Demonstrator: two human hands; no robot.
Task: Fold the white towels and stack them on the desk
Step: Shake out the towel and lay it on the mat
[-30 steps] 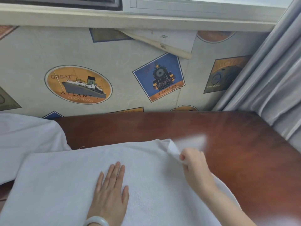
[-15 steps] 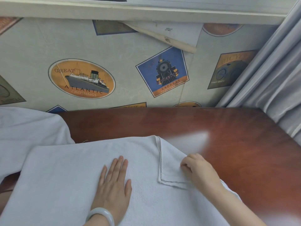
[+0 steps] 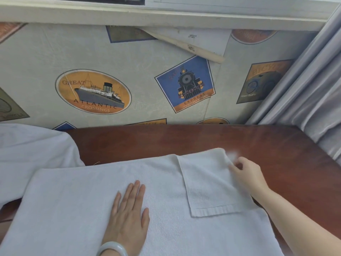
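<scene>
Materials: The white towel (image 3: pixel 73 200) is of soft terry with a fine nap, and a flat woven band runs along the hem of its turned-over flap (image 3: pixel 208 182). The desk (image 3: pixel 184 139) is of glossy red-brown wood, rounded at its far right corner.
Towel placement: It is spread flat along the near edge of the desk. Its far right corner is folded back toward the near edge, so that a roughly rectangular flap lies on the main layer.
Left hand: The left hand (image 3: pixel 129 213) is laid palm down on the middle of the towel, just left of the flap, with the fingers straight and close together. A pale, smooth bangle (image 3: pixel 112 247) is worn at the wrist.
Right hand: The right hand (image 3: pixel 247 174) is curled, and the fold at the flap's far right end is pinched between thumb and fingertips. That spot is slightly blurred.
Surroundings: A smoother white cloth (image 3: pixel 33 150) is heaped at the desk's far left and is overlapped by the towel's corner. Wallpaper (image 3: pixel 138 74) printed with a ship and a locomotive is seen behind, and a pleated grey curtain (image 3: pixel 313 89) to the right.
</scene>
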